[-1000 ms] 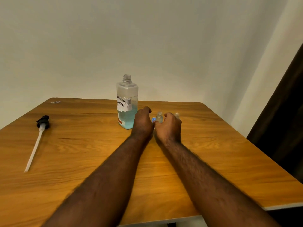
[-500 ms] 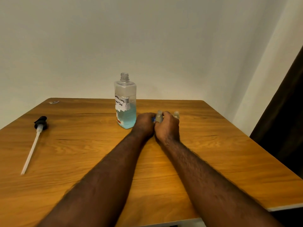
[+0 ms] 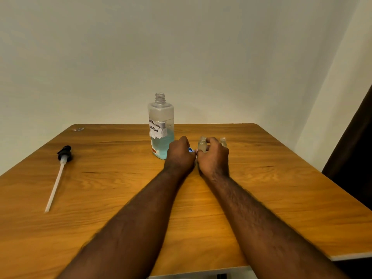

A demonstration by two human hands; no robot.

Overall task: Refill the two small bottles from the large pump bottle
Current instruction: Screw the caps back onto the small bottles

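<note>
Curling round a small bottle (image 3: pixel 202 145), the right hand (image 3: pixel 214 159) held it upright on the desk (image 3: pixel 281 188), thumb on the near side and forefinger over the far side. Only the bottle's neck and shoulder showed. The left hand (image 3: pixel 179 157) lay just beside the right, fingers bent away from the camera. A blue piece (image 3: pixel 190 150) peeped out at its fingertips, too hidden to tell whether it was pinched. A second small bottle (image 3: pixel 223 141) stood behind the right hand, its lower half covered. Just beyond the left hand stood the large bottle (image 3: pixel 161 121), neck uncapped, part-filled with blue liquid, one base corner hidden. A black pump head (image 3: pixel 64 153) with its long tube lay well apart at the left. A dark curtain (image 3: pixel 358 158) was cut off at the right edge.
</note>
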